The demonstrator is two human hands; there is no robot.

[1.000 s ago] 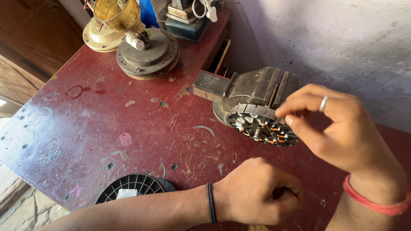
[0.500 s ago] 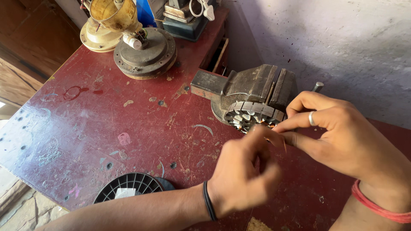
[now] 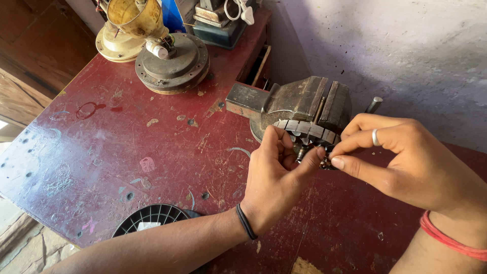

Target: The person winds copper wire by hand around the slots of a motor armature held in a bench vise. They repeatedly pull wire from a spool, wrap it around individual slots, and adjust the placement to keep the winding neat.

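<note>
— What have the two hands got hold of?

— Both meet at a ringed metal stator [image 3: 307, 132] clamped in a grey bench vise [image 3: 304, 101]; the left hand [image 3: 276, 175] reaches in from below, fingers curled, its thumb tip pressed up against the underside of the stator; the right hand [image 3: 406, 162] comes in from the other side, thumb and forefinger pinched together at the same spot; whether that grip closes on some small part or only on the stator's edge I cannot tell, the spot is too small and shaded.

— And where does the stator sit?

— In the vise jaws, at the far edge of the worn red tabletop [image 3: 127, 152], just beside the pale wall [image 3: 395, 45].

— Anything on the wrists?

— A black band [image 3: 247, 222] on the left wrist; a red thread [image 3: 449, 238] on the right, and a silver ring [image 3: 375, 137] on one finger.

— What else lies about?

— A round motor housing [image 3: 175, 66] and a cream base [image 3: 114, 45] with a brass-coloured vessel [image 3: 137, 18] at the back; a black fan guard [image 3: 149, 218] peeks out at the near edge, well apart from the hands.
</note>
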